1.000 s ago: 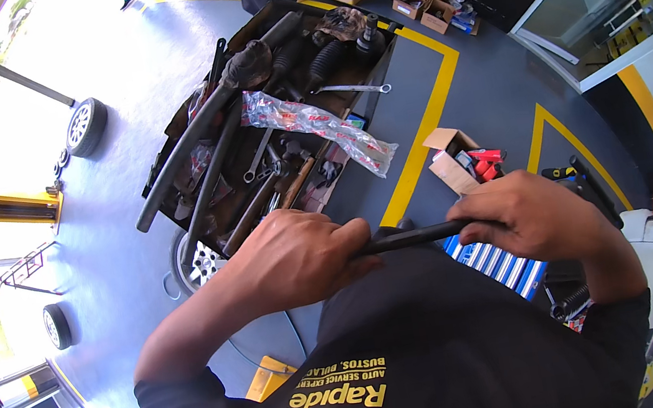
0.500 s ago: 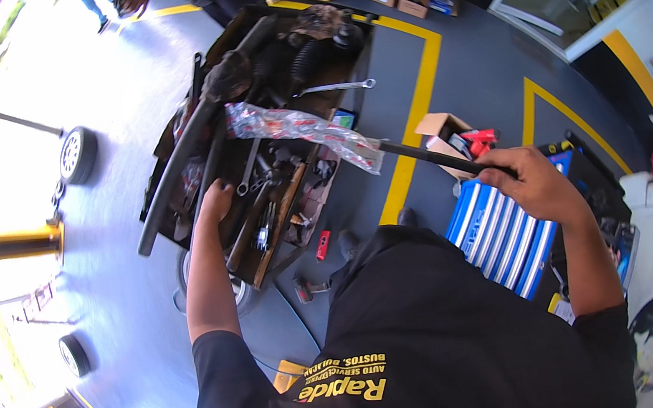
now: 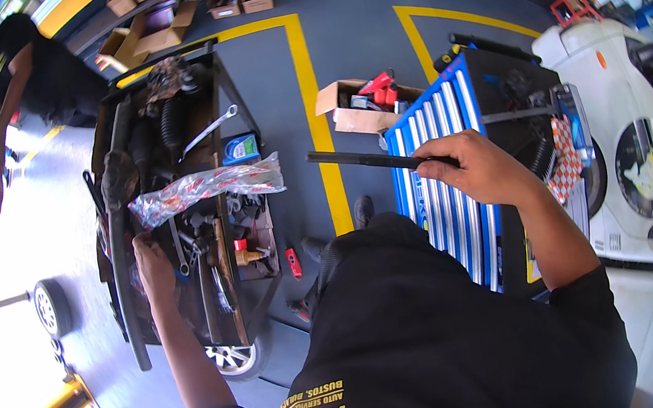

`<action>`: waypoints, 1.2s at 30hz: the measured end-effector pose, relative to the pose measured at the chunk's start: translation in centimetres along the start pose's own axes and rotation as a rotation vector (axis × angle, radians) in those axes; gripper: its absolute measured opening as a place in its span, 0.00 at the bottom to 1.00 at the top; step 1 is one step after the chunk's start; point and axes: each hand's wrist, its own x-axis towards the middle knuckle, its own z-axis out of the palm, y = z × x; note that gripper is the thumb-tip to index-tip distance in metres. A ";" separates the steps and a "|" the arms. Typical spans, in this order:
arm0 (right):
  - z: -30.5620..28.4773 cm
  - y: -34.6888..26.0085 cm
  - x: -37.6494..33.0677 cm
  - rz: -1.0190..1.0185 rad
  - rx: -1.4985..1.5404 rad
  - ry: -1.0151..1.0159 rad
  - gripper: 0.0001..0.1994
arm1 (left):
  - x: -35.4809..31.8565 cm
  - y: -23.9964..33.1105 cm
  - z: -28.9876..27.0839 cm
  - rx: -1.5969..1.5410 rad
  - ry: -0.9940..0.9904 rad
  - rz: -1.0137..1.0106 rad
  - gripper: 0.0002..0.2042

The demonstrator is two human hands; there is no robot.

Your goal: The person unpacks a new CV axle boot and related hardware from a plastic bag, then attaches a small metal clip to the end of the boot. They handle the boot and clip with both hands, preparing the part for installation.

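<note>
At far left another person (image 3: 29,75) in black bends over. The left hand (image 3: 153,268) reaches down into a cart (image 3: 259,286) crowded with tools; whether its fingers grip anything cannot be told. A crinkled plastic bag (image 3: 206,186) lies across the cart, just above that hand, with a wrench (image 3: 206,132) and a blue box (image 3: 240,147) beyond it. The right hand (image 3: 477,169) is closed around one end of a black bar (image 3: 366,159), held above the floor and pointing left. Under that hand stands a blue drawer cabinet (image 3: 438,187); a white car (image 3: 635,124) is at right.

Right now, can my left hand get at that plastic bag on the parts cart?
Probably yes: the left hand rests among the cart's parts just below the plastic bag, and nothing lies between them.
</note>
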 end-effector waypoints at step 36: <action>4.0 19.8 -29.8 0.306 1.001 1.043 0.16 | -25.1 65.5 35.7 0.252 -1.170 0.851 0.41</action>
